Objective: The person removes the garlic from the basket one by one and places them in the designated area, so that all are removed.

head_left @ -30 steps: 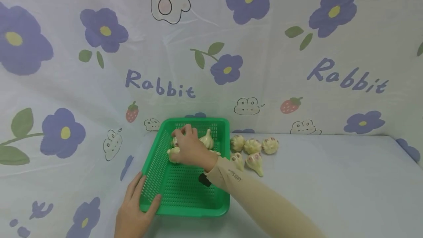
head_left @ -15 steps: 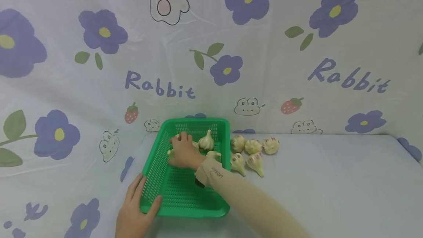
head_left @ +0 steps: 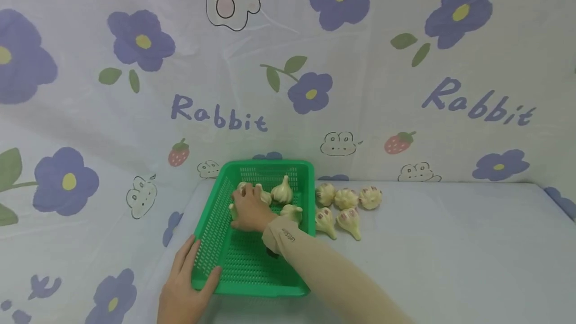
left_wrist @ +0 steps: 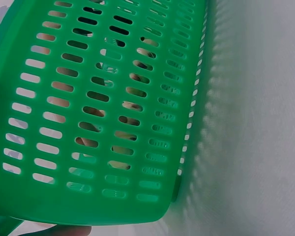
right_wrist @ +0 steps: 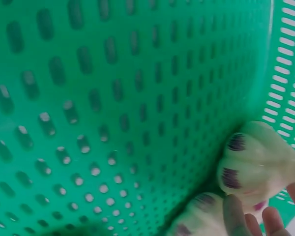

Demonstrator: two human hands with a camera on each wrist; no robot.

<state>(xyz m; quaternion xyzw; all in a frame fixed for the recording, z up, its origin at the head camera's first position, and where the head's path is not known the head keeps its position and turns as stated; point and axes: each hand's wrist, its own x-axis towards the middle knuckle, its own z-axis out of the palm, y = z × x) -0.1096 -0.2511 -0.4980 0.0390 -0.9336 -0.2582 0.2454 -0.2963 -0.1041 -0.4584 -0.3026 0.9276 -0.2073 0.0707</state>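
A green perforated basket point(head_left: 256, 291) stands on the table with several garlic bulbs in its far half. My left hand point(head_left: 182, 284) grips its near left corner, fingers along the outer side and thumb over the front rim. In the left wrist view, a bit of a finger shows at the rim below the basket wall point(left_wrist: 103, 206). Inside the basket, my right hand point(head_left: 252, 211) curls round a garlic bulb point(right_wrist: 255, 162), whose stem shows between thumb and fingers. A second bulb point(right_wrist: 199, 219) lies beside it under the fingertips. Other bulbs are partly hidden by the hand.
To the right of the basket, several garlic bulbs point(head_left: 346, 199) lie in two rows on the white table point(head_left: 441, 254), close to the basket wall. A flower-printed curtain point(head_left: 369, 64) hangs behind and on the left.
My right hand has moved slightly down and left inside the basket, uncovering a garlic bulb by the right wall and others behind the fingers. The left hand keeps its place on the corner.
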